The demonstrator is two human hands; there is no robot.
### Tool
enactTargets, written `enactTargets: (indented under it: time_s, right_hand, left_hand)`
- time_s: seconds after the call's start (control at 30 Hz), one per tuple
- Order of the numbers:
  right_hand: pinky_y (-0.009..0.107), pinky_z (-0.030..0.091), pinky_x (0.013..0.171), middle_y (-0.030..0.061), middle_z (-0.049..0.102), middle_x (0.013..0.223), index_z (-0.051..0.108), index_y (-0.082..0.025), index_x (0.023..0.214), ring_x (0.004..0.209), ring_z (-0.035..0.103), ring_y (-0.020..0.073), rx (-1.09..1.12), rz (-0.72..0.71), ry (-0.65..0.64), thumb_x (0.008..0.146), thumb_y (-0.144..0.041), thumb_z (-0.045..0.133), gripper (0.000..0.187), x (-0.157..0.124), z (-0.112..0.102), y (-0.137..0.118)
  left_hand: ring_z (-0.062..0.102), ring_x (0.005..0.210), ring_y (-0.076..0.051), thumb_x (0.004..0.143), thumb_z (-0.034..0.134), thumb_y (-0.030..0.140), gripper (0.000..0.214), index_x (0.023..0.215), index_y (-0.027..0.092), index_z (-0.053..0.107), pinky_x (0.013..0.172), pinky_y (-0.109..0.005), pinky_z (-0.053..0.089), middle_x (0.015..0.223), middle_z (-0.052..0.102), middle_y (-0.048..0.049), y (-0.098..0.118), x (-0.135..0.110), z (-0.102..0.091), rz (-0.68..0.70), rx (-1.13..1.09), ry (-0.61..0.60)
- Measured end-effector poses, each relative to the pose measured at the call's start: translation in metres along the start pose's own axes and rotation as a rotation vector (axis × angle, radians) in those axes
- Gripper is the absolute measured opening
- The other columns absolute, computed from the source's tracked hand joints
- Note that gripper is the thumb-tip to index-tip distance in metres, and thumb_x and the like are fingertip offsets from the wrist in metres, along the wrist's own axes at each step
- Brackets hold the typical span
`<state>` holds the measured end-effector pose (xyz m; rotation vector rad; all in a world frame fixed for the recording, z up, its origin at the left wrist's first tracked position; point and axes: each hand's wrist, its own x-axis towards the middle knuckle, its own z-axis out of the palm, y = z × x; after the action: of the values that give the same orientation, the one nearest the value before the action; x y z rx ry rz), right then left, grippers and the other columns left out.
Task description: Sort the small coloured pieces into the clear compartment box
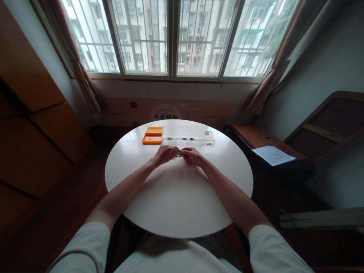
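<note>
My left hand (167,153) and my right hand (192,155) meet fingertip to fingertip over the far middle of the white round table (179,197). Both are closed in a pinch; a speck of green shows between them, too small to name. Just below the fingertips lies a pile of tiny coloured pieces (178,155), green, blue and yellow, partly hidden by the fingers. Behind my hands is a clear plastic compartment box (199,138) with green, blue and dark pieces sorted in separate sections. An orange open case (152,141) adjoins its left end, with a few small orange bits inside.
Barred windows (170,38) and a large cardboard panel (204,110) are beyond the table. To the right, printed paper (273,155) lies on a wooden bench (264,138). Wooden cabinets (54,136) stand at the left.
</note>
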<state>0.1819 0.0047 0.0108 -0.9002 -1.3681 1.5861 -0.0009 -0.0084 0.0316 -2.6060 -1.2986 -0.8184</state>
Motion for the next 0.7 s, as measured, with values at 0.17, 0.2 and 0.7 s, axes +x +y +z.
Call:
enactTargets:
  time_s: [0.17, 0.2, 0.7]
  right_hand:
    - [0.023, 0.033, 0.051, 0.0008, 0.056, 0.057, 0.064, -0.013, 0.067, 0.053, 0.045, 0.0078, 0.003, 0.001, 0.002, 0.058, -0.034, 0.074, 0.025, 0.0005, 0.0002, 0.0006]
    - [0.023, 0.033, 0.051, 0.0009, 0.056, 0.058, 0.064, -0.013, 0.067, 0.053, 0.045, 0.0079, 0.0, 0.002, 0.005, 0.058, -0.035, 0.074, 0.026, 0.0004, 0.0003, 0.0003]
    - [0.023, 0.033, 0.051, 0.0013, 0.057, 0.059, 0.064, -0.013, 0.067, 0.053, 0.046, 0.0078, -0.022, 0.007, 0.004, 0.059, -0.035, 0.073, 0.026, -0.0015, 0.0015, -0.0024]
  left_hand:
    - [0.057, 0.058, -0.014, 0.084, 0.046, 0.035, 0.028, 0.083, 0.02, 0.069, 0.052, -0.021, 0.031, 0.063, 0.065, -0.0031, 0.0008, 0.0003, -0.0008, -0.008, 0.003, -0.001]
    - [0.057, 0.058, -0.014, 0.083, 0.046, 0.035, 0.028, 0.082, 0.02, 0.069, 0.052, -0.021, 0.031, 0.063, 0.065, -0.0029, 0.0011, 0.0003, -0.0012, -0.012, 0.004, 0.0]
    - [0.057, 0.057, -0.013, 0.083, 0.047, 0.033, 0.025, 0.084, 0.019, 0.068, 0.054, -0.021, 0.033, 0.063, 0.064, -0.003, 0.0014, 0.0001, -0.0009, -0.008, -0.03, 0.012]
